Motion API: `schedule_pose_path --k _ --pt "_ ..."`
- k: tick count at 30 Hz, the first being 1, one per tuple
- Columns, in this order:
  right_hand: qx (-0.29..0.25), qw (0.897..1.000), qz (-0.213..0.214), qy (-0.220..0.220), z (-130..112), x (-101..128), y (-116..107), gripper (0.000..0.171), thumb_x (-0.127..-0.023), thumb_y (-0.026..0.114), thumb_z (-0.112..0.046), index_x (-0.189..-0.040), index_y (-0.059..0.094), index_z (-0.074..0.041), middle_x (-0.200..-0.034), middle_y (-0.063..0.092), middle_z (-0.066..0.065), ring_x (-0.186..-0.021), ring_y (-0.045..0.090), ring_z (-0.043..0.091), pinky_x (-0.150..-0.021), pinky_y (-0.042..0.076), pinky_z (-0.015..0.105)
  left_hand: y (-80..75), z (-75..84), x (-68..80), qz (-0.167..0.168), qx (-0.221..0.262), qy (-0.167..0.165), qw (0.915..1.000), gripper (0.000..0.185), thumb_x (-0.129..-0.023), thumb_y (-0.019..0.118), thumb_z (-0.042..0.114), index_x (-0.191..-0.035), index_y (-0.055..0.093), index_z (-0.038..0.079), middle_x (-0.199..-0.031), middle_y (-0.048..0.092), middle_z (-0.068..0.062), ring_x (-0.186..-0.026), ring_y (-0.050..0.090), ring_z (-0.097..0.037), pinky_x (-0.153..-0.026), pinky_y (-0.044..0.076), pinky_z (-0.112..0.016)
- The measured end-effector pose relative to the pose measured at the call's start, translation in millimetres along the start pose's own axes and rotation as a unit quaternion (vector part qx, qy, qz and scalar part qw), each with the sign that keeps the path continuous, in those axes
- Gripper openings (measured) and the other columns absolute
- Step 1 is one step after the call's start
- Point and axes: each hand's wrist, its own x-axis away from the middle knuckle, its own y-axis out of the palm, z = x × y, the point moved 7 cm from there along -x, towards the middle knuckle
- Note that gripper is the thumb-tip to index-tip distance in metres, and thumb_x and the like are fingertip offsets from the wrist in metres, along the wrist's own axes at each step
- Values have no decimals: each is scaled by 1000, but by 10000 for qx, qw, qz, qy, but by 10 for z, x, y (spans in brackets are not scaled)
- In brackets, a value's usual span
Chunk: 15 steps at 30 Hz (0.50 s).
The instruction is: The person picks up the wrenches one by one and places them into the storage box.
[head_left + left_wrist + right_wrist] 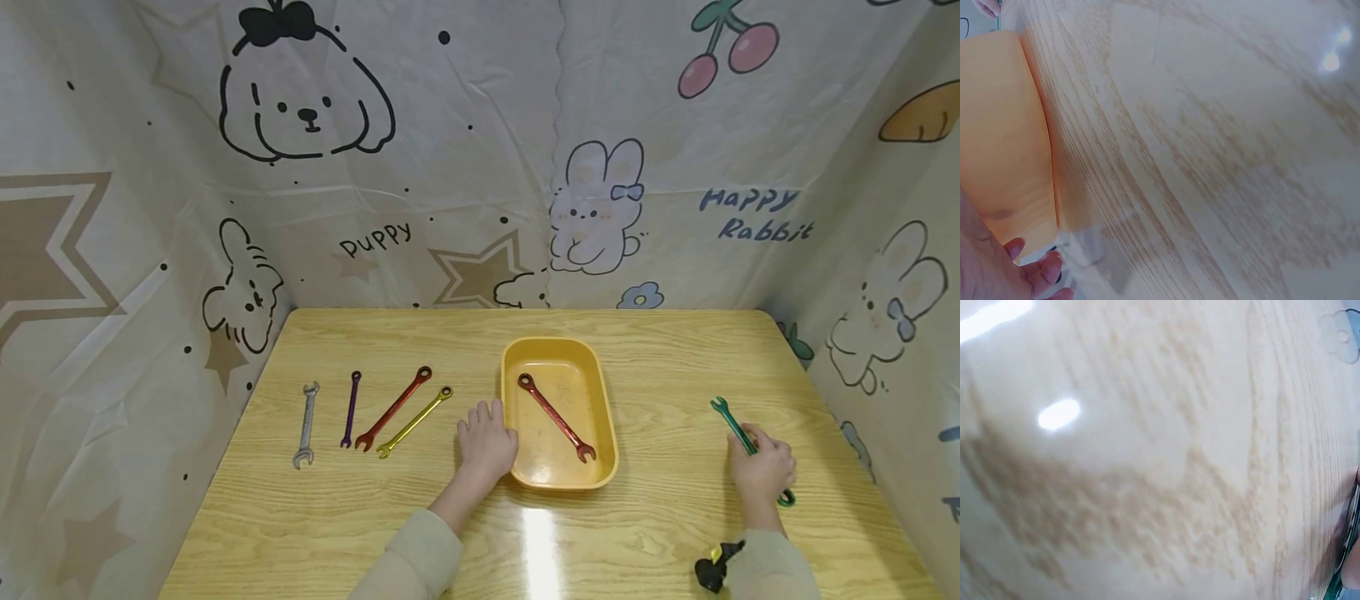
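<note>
My left hand (486, 442) lies flat on the wooden table (660, 533), its fingers relaxed against the left wall of a yellow tray (558, 343). A red wrench (557, 417) lies slantwise inside the tray. In the left wrist view the tray wall (997, 125) fills the left side, with my fingertips (1038, 269) just below it. On the right side of the table my right hand (761, 471) grips the shaft of a green wrench (726, 414). Its open end points away from me and its ring end shows below my palm.
Left of the tray lie a silver wrench (305, 425), a purple wrench (350, 408), a second red wrench (393, 408) and a yellow wrench (414, 422), side by side. Cartoon-printed sheets wall the table at the back and on both sides.
</note>
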Motion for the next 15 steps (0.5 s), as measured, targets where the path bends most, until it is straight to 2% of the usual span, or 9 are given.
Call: schedule_pose_path --k 15 --pt "94 9993 -186 295 9 -30 15 40 -95 42 -28 -129 46 -6 -119 35 31 -118 24 50 -91 17 59 -9 1 6 -20 42 -3 10000 26 -87 45 24 -105 39 7 -93 43 -11 -82 40 -26 -70 34 -41"
